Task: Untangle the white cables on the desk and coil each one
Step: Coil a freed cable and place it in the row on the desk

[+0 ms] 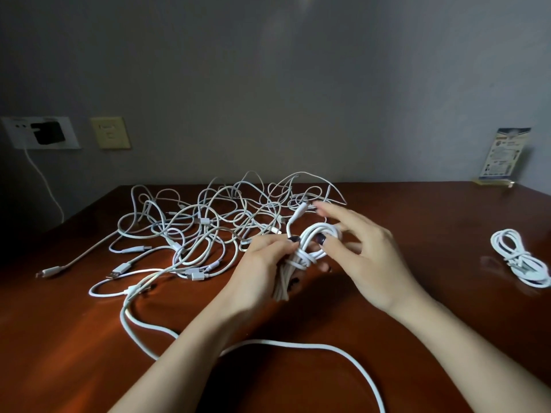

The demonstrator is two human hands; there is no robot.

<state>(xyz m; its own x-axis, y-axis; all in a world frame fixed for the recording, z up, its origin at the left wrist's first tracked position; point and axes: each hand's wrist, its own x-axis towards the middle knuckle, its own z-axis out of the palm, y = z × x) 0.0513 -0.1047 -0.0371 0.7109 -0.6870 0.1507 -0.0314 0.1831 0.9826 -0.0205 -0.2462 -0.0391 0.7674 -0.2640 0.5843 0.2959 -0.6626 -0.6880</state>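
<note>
The left hand (262,263) squeezes the cable bundle (310,248) at its middle, likely the best hold. The right hand (366,251) pinches its soft, light-looking loops just above that grip.

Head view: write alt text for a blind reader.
A left hand grips a half-wound white cable bundle at a desk; the right hand pinches its loop. A tangle of cables lies behind, one finished coil at right.

A tangle of cables (205,225) covers the left and middle of the desk (432,293), just behind a bundle (301,254) held in the left hand (262,266) and right hand (369,251). A coiled cable (518,257) lies well apart at right, a leaflet stand (504,156) behind it.
</note>
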